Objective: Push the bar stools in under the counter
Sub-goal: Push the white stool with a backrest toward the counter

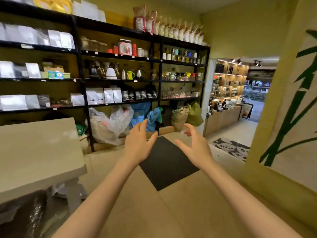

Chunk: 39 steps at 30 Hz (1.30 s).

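Both my arms are stretched out in front of me over the tan floor. My left hand [139,145] is open, fingers spread, holding nothing. My right hand [195,145] is open too, fingers slightly curled, with nothing in it. No bar stool shows in this view. A wooden counter [223,117] stands far off in the lit room through the doorway on the right. A pale stone table [37,152] is close on my left.
Black shelving [82,79] with bags, kettles and cups fills the back wall. Plastic bags and sacks [111,126] lie at its foot. A black mat [169,162] covers the floor under my hands. A patterned rug [231,148] lies at the doorway. A yellow wall with painted bamboo [291,109] is on the right.
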Each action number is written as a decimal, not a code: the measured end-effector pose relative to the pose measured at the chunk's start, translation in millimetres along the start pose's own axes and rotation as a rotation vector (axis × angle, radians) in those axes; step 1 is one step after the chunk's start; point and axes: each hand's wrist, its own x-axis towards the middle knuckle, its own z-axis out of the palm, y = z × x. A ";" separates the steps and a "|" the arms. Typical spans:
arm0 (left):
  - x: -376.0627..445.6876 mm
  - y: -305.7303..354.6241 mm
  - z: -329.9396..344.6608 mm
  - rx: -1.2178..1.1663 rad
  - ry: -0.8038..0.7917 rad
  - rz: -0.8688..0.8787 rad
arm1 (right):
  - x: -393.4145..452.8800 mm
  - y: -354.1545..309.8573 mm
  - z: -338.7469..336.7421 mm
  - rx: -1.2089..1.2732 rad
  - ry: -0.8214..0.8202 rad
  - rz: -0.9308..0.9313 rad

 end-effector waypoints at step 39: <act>598.7 -513.1 152.2 0.174 0.172 -0.693 | 717.4 43.1 610.2 0.508 -0.606 -0.461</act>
